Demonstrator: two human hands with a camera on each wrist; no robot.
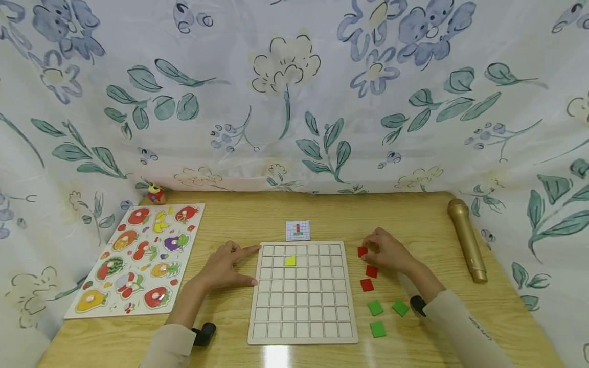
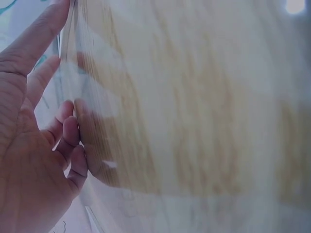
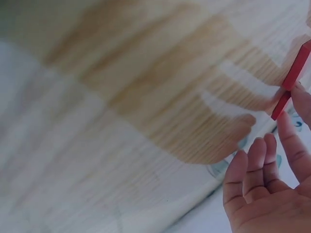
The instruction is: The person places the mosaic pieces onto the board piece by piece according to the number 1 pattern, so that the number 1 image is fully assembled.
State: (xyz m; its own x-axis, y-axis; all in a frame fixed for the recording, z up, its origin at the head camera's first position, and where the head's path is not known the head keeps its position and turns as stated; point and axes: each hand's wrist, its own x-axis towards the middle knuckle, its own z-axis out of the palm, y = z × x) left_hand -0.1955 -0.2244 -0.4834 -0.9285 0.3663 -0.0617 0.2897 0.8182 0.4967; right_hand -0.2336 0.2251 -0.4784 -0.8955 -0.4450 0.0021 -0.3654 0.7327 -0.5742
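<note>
A wooden grid board (image 1: 302,341) lies flat on the table, with one yellow square tile (image 1: 290,261) in its second row from the top. My left hand (image 1: 224,268) spreads thumb and forefinger against the board's left edge; the left wrist view shows its other fingers loosely bent by the tabletop. Right of the board, my right hand (image 1: 385,250) pinches a red square tile (image 1: 362,252) between thumb and forefinger at table level. Two more red tiles (image 1: 366,284) lie just below it, and three green tiles (image 1: 377,329) lie nearer me.
A small pattern card (image 1: 297,230) sits behind the board. On the left is a fruit puzzle board (image 1: 133,260), with a small red and yellow toy figure (image 1: 155,193) behind it. A gold microphone (image 1: 467,240) lies at the right. Floral cloth (image 1: 285,153) hangs around the table.
</note>
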